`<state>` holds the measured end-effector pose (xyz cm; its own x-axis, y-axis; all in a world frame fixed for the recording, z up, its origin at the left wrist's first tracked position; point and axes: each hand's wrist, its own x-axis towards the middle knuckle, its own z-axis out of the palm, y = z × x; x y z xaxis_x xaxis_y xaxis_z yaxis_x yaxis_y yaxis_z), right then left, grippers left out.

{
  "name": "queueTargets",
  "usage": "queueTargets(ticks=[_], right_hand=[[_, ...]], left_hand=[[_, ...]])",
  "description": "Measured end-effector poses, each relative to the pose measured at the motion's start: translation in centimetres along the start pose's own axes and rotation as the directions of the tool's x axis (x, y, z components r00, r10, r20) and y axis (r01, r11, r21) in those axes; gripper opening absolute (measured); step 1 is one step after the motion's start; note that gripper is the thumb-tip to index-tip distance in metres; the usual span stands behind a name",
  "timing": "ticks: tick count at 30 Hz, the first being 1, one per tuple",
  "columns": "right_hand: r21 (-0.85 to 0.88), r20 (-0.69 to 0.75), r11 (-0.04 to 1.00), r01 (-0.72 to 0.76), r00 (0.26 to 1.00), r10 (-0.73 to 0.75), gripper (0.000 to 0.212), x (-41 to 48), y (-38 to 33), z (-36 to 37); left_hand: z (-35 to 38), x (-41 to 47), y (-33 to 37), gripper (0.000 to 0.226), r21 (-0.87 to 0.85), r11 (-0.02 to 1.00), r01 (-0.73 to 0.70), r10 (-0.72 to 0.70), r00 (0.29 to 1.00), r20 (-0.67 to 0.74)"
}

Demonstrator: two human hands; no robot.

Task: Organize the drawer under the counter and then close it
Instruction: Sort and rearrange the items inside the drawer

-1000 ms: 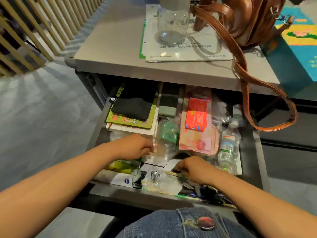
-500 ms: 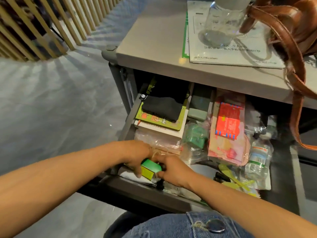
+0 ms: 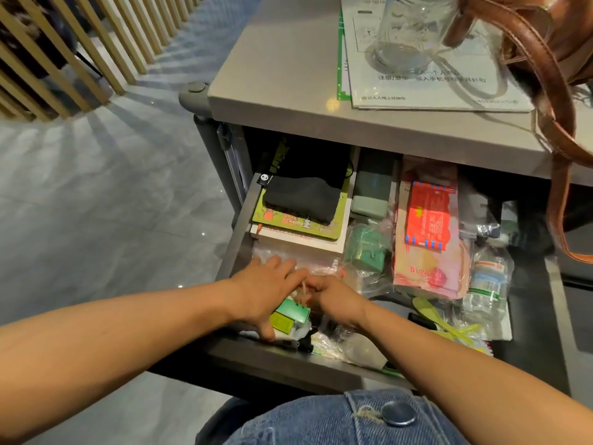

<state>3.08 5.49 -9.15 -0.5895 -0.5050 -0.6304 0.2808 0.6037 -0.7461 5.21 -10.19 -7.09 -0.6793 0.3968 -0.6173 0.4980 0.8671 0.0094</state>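
The drawer [image 3: 238, 252] under the grey counter [image 3: 288, 75] stands pulled out and full of loose items. My left hand [image 3: 264, 292] lies at the drawer's front left, fingers stretched forward over a clear plastic bag [image 3: 282, 252], thumb by the near side of the green boxes [image 3: 290, 313]. My right hand [image 3: 337, 300] sits just right of it, fingers curled and pinching a small pale bundle [image 3: 303, 289] above those boxes. What the bundle is I cannot tell.
Further back lie a black pouch [image 3: 308, 191] on a green notebook [image 3: 298, 224], a grey-green case [image 3: 372, 194], red [image 3: 426, 216] and pink packets [image 3: 423, 268], a small bottle [image 3: 487, 281]. A glass jar [image 3: 407, 33], papers and a brown bag strap [image 3: 561, 123] are on the counter.
Both hands moved from the drawer's front middle to its front left and met at the green boxes. My left fingers have since straightened forward onto the plastic bag.
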Motion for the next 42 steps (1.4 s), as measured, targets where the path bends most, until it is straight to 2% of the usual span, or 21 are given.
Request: queueTargets(ticks=[2, 3, 5, 7, 8, 11, 14, 16, 18, 20, 22, 25, 27, 29, 35, 37, 42], right_hand=[[0.032, -0.095, 0.998, -0.046, 0.994, 0.049, 0.024, -0.3, 1.0, -0.4], [-0.037, -0.115, 0.997, -0.063, 0.992, 0.058, 0.020, -0.5, 1.6, -0.6], [-0.314, -0.020, 0.948, -0.050, 0.999, 0.045, 0.020, -1.0, 3.0, -0.5], [-0.570, 0.108, 0.820, 0.047, 0.994, 0.018, 0.038, -1.3, 3.6, -0.1], [-0.625, 0.129, 0.777, 0.082, 0.992, -0.001, 0.045, -1.2, 3.8, 0.2], [-0.600, 0.142, 0.797, 0.066, 0.990, 0.024, 0.048, -0.6, 3.5, 0.7], [-0.548, 0.176, 0.836, 0.038, 0.982, 0.071, 0.019, -0.1, 3.7, 1.0], [-0.525, 0.193, 0.850, 0.042, 0.979, 0.071, 0.033, 0.0, 3.7, 1.1], [-0.450, 0.203, 0.892, 0.034, 0.977, 0.066, 0.037, 0.1, 3.7, 1.2], [-0.392, 0.200, 0.920, 0.003, 0.976, 0.081, 0.034, 0.1, 3.5, 1.5], [-0.397, 0.188, 0.917, -0.031, 0.975, 0.115, 0.016, 0.3, 3.0, 1.7], [-0.418, 0.216, 0.907, -0.058, 0.963, 0.161, 0.024, 0.5, 2.7, 1.2], [-0.479, 0.256, 0.877, -0.032, 0.951, 0.174, 0.036, 0.3, 2.8, 0.0], [-0.548, 0.296, 0.837, -0.004, 0.934, 0.199, 0.040, -0.4, 3.1, -1.3], [-0.721, 0.326, 0.693, 0.004, 0.884, 0.334, 0.029, -2.9, 4.2, -4.8], [-0.760, 0.311, 0.648, -0.052, 0.847, 0.432, 0.040, -3.3, 4.3, -5.6], [-0.889, 0.236, 0.446, -0.104, 0.729, 0.642, 0.028, -4.7, 4.5, -7.5]], left_hand=[[0.4, 0.1, 0.2, 0.111, -0.006, 1.000, -0.017, 0.017, 0.999, 0.041], [0.5, 0.1, 0.2, 0.108, -0.004, 1.000, -0.016, 0.016, 0.998, 0.053], [0.8, 0.2, 0.1, 0.106, -0.001, 1.000, 0.002, -0.002, 0.998, 0.060], [0.9, 0.4, 0.0, 0.106, -0.010, 1.000, 0.025, -0.024, 0.998, 0.063], [0.8, 0.6, 0.0, 0.104, -0.010, 1.000, 0.023, -0.023, 0.998, 0.060], [0.5, 0.9, -0.3, 0.096, -0.004, 1.000, 0.018, -0.018, 0.999, 0.039], [0.2, 0.9, -0.9, 0.093, -0.060, 0.997, 0.045, -0.044, 0.999, 0.013], [0.2, 0.8, -1.1, 0.093, -0.068, 0.997, 0.046, -0.047, 0.999, -0.006], [0.2, 0.8, -0.9, 0.094, -0.057, 0.998, 0.039, -0.040, 0.999, -0.003], [0.3, 0.7, -0.9, 0.093, -0.054, 0.998, 0.042, -0.043, 0.999, -0.007], [0.3, 0.6, -0.9, 0.092, -0.064, 0.997, 0.050, -0.051, 0.999, -0.015], [0.2, 0.5, -1.0, 0.091, -0.087, 0.995, 0.045, -0.047, 0.999, -0.022], [0.3, 0.6, -0.9, 0.091, -0.106, 0.993, 0.042, -0.046, 0.998, -0.030], [0.5, 0.7, -0.7, 0.091, -0.117, 0.992, 0.044, -0.049, 0.998, -0.040], [0.7, 1.4, 0.3, 0.090, -0.057, 0.998, 0.032, -0.035, 0.997, -0.063], [0.7, 1.5, 0.5, 0.092, -0.018, 0.999, 0.032, -0.033, 0.998, -0.051], [0.8, 1.6, 0.5, 0.101, 0.039, 0.999, 0.037, -0.037, 0.999, -0.003]])
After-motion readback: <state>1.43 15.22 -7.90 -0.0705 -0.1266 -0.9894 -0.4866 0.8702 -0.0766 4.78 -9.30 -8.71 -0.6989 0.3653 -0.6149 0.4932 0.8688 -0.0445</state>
